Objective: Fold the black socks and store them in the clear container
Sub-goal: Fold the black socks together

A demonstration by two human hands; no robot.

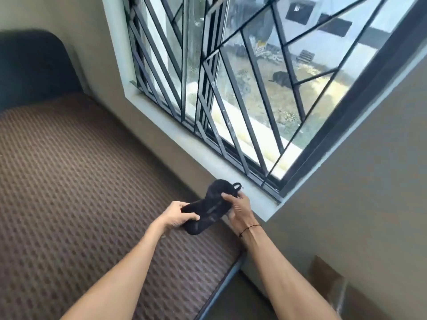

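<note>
Black socks (209,207) are held in the air between both hands, above the right edge of a brown patterned mattress (80,181). My left hand (176,215) grips the lower left end of the socks. My right hand (239,207) pinches the upper right end, where a small loop sticks up. The socks lie roughly flat and stretched between the hands. No clear container is in view.
A barred window (231,77) with a pale sill (184,144) runs along the wall just right of the mattress. A dark headboard (34,65) stands at the far left. A cardboard box (335,285) sits at the lower right beside the bed frame.
</note>
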